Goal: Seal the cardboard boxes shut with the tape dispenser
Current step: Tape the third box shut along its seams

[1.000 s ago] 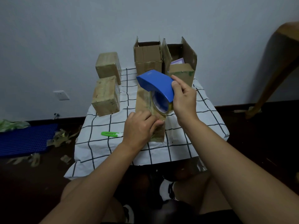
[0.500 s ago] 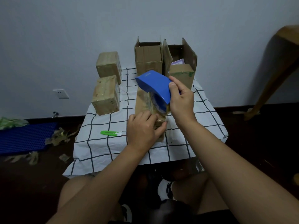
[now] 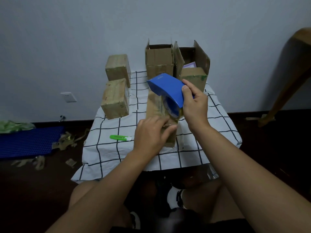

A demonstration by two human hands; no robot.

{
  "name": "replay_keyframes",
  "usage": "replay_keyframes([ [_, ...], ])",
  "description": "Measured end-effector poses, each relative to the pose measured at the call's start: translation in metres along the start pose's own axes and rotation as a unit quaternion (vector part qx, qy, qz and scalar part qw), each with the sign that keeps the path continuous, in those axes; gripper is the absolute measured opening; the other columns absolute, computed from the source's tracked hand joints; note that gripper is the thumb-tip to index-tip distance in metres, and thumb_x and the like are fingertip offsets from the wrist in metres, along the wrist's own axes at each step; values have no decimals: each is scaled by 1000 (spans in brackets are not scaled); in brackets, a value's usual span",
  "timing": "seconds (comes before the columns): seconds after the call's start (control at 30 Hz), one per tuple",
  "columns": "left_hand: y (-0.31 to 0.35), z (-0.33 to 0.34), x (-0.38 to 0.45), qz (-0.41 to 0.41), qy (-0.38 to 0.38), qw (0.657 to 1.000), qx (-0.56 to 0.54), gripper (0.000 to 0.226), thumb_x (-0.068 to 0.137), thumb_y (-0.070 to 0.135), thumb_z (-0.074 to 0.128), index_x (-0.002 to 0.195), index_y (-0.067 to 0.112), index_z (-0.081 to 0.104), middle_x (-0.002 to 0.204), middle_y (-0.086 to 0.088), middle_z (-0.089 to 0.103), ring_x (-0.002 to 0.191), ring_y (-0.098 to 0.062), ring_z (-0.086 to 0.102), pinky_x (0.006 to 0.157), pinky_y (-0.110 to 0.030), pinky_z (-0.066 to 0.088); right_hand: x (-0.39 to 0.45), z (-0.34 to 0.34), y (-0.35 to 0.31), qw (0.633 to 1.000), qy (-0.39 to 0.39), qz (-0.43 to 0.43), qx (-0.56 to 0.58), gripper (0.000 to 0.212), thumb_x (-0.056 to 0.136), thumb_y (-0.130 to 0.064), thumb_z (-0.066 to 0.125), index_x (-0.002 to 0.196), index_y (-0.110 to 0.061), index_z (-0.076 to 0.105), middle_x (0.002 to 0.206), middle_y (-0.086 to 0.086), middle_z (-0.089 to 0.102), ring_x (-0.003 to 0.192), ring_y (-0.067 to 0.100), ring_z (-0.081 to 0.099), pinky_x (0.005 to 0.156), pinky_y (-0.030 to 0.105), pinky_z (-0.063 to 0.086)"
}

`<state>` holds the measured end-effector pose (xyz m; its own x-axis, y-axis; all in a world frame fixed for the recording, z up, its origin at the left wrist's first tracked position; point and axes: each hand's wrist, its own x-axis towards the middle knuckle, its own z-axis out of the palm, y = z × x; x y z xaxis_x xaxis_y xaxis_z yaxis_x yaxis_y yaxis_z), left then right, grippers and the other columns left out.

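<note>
A blue tape dispenser (image 3: 168,88) is tilted over a closed cardboard box (image 3: 154,105) in the middle of the table. My right hand (image 3: 195,105) grips the dispenser from the right, thumb on its top. My left hand (image 3: 151,135) lies on the near end of that box, fingers pressing the tape end onto the cardboard just below the roll. A clear strip of tape runs along the box top.
Two sealed boxes (image 3: 116,98) sit at the back left and two open boxes (image 3: 159,61) at the back. A green utility knife (image 3: 120,137) lies left of my left hand on the checked tablecloth (image 3: 218,125). Tape scraps litter the floor at left.
My left hand slid slightly away from me along the box, fingers flattening on the tape. The dispenser stayed tilted over the box with my right hand on it.
</note>
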<state>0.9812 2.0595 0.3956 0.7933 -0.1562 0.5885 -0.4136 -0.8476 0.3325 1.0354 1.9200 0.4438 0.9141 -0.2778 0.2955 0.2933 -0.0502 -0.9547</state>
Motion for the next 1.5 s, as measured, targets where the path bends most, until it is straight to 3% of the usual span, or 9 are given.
replay_keyframes([
  [0.17,-27,-21,12,5,-35,997,-76,18,88,35,69,91,18,75,100,6,68,96,-18,55,82,-39,44,2,-1,1,1000,15,9,4,31,102,-28,54,129,-21,66,113,-14,65,104,1,61,82,22,56],
  [0.3,-33,-12,10,43,-36,996,-75,18,88,27,71,85,10,71,88,2,65,89,-23,53,78,-36,45,3,0,2,1000,23,9,8,29,101,-26,56,127,-19,68,111,-15,66,104,0,62,90,26,56],
  [0.43,-39,-5,5,54,-11,996,-69,27,88,36,68,89,9,70,88,1,62,89,-21,50,74,-32,44,3,0,2,1000,25,7,10,29,101,-26,56,127,-19,68,109,-17,65,98,-7,62,83,19,54],
  [0.57,-36,3,2,60,12,997,-53,26,87,34,68,80,9,63,83,0,57,86,-20,45,74,-28,39,1,2,2,1000,23,6,8,29,101,-26,55,127,-20,68,115,-10,67,105,3,62,84,21,55],
  [0.9,-32,3,-4,22,21,997,-76,13,85,19,74,87,8,67,86,-1,61,88,-20,46,76,-23,35,0,4,0,1000,27,8,8,29,101,-26,56,127,-19,68,118,-6,68,106,5,63,87,25,55],
  [1.07,-41,0,-11,-40,25,988,-148,31,90,38,64,110,14,66,107,5,61,102,-11,50,88,-13,36,2,2,3,999,35,18,24,29,101,-25,57,126,-19,69,119,-5,69,107,6,64,91,29,56],
  [1.2,-51,-1,-13,-75,60,982,-161,20,90,29,64,100,14,72,112,5,57,109,-8,50,91,-4,30,3,1,4,999,34,21,26,29,100,-26,57,126,-20,69,118,-5,69,107,6,64,92,31,57],
  [1.37,-58,-1,-12,-70,19,974,-213,21,91,31,64,99,12,70,113,10,49,104,10,51,83,-15,46,2,2,3,999,30,20,21,28,101,-27,57,126,-22,69,116,-8,68,106,5,64,91,31,57],
  [1.5,-56,0,-12,-64,25,981,-182,26,91,35,61,97,11,69,112,13,48,100,-3,56,78,-29,54,2,3,4,999,31,14,20,28,101,-27,57,126,-21,68,112,-11,68,102,2,64,86,26,57],
])
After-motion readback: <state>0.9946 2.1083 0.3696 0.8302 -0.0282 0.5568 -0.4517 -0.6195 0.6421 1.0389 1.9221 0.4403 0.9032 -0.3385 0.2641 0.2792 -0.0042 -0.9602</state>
